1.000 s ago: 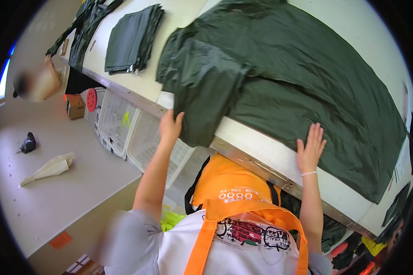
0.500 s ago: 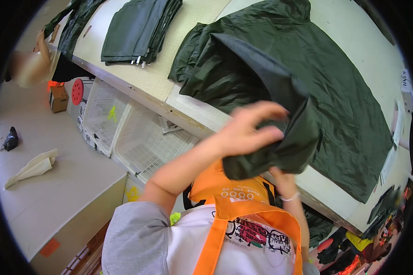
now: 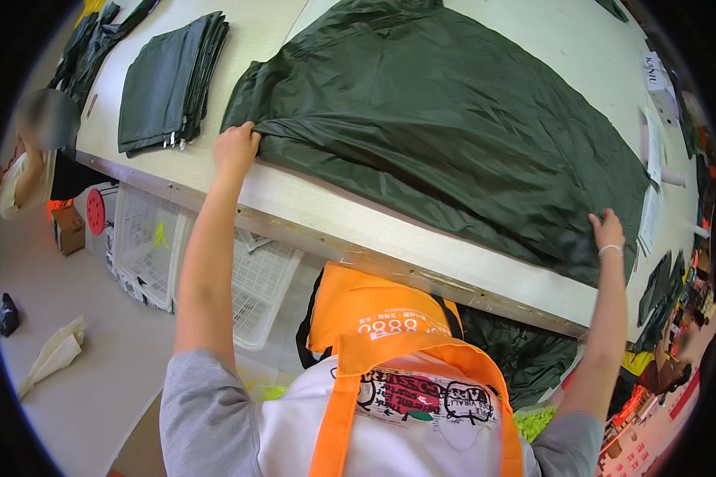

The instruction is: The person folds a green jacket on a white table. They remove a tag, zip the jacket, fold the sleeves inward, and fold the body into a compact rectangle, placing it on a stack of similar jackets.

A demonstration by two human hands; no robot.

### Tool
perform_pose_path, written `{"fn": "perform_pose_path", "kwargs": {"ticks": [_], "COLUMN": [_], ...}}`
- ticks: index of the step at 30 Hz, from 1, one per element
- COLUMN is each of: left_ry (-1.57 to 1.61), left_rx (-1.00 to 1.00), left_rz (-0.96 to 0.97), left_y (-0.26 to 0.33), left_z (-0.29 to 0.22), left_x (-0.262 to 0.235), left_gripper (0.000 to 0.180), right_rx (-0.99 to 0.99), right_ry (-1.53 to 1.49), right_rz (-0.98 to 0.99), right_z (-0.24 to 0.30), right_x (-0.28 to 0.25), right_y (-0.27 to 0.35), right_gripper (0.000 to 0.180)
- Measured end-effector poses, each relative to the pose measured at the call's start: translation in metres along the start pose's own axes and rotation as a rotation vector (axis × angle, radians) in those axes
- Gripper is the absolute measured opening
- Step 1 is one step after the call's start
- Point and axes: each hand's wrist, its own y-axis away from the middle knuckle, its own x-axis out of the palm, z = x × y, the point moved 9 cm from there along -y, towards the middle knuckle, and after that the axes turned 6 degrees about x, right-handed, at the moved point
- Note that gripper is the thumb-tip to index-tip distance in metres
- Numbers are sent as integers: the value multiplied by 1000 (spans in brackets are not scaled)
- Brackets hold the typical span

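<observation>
Dark green garment (image 3: pixel 453 135), bunched up half a second ago, now spread flat on bench (image 3: pixel 310 208); left hand (image 3: pixel 235 147) fingers pinching its corner, right hand (image 3: pixel 607 232) fingers pressing its edge.

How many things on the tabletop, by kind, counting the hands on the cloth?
Large dark green cloth, spread out: 1
Stack of folded dark green cloth: 1
Hands on the spread cloth: 2, the left hand gripping its near left edge, the right hand at its near right edge
Total: 4, leaving out the small white papers at the far right, too small to count.
</observation>
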Motion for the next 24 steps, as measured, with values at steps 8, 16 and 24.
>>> {"fn": "perform_pose_path", "kwargs": {"ticks": [8, 16, 24], "left_ry": [605, 259, 210], "left_rx": [-12, -163, -160], "left_rz": [-13, 108, 38], "left_y": [27, 7, 13], "left_z": [30, 46, 53], "left_x": [8, 25, 37], "left_gripper": [29, 25, 27], "right_rx": [486, 517, 723], "right_ry": [-1124, -1633, -1532], "right_rz": [27, 111, -17], "right_z": [-115, -62, -41], "right_x": [155, 116, 118], "right_y": [80, 71, 117], "right_gripper": [52, 61, 38]}}
